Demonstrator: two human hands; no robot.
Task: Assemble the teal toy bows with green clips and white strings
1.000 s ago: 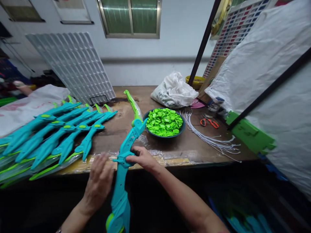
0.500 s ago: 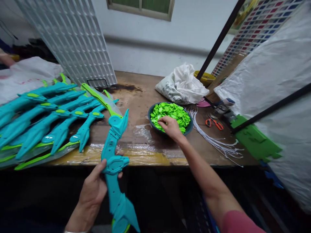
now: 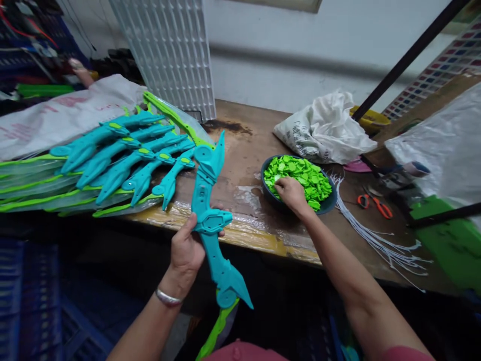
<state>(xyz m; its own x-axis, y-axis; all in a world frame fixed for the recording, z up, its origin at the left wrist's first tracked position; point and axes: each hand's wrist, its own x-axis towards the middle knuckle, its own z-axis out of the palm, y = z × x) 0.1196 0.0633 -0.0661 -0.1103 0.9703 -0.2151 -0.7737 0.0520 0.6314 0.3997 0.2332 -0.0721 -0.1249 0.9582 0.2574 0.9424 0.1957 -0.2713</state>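
My left hand point(image 3: 187, 246) is closed round the middle of a teal plastic toy bow point(image 3: 211, 220) that slants across the near table edge, its green limb tips pointing up-left and down toward my lap. My right hand point(image 3: 291, 192) reaches into a dark bowl point(image 3: 271, 191) heaped with small bright green plastic pieces point(image 3: 304, 173); its fingers are bent down among the pieces, and whether they hold one is hidden.
A row of finished teal and green bows point(image 3: 124, 155) lies on the left of the wooden table point(image 3: 244, 150). White strings point(image 3: 372, 235), orange-handled scissors point(image 3: 372, 204), a crumpled white bag point(image 3: 326, 128), a green plastic part point(image 3: 447, 240) and a white grid panel point(image 3: 173, 50) surround the bowl. Another person's hand point(image 3: 77, 65) shows far left.
My right hand let go of the bow and went into the bowl of green pieces. My left hand took hold of the bow's middle. The view swung left and down.
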